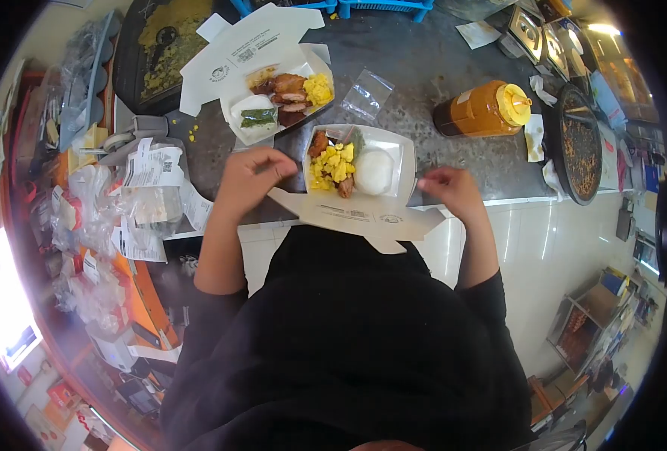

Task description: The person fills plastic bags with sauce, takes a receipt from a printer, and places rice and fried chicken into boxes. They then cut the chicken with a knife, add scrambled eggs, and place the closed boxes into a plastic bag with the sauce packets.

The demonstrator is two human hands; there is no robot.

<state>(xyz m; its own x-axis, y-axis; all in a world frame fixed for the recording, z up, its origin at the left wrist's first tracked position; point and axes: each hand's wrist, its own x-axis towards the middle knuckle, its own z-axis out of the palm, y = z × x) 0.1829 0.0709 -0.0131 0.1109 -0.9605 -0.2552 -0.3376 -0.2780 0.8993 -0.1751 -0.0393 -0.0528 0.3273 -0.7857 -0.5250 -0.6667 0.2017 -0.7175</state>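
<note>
An open white takeaway box [405,161] sits near the table's front edge, its printed lid [348,214] folded down toward me. Inside are yellow scrambled egg [333,164], browned meat [346,188] and a white rounded mound of rice [375,172]. At the box's left side is my left hand [252,180], fingers bent and thumb apart, holding nothing I can see. My right hand [453,192] hovers by the right wall, fingers loosely curled and parted. Behind stands a second open box [252,135] with meat, egg and a small green packet [259,117].
A sauce bottle [480,110] with a yellow cap lies on the right. A small clear bag [367,95] rests behind the near box. Dark round pans [578,146] stand at both sides. Blue crates [384,6] are at the back. Labelled plastic bags [153,180] crowd the left.
</note>
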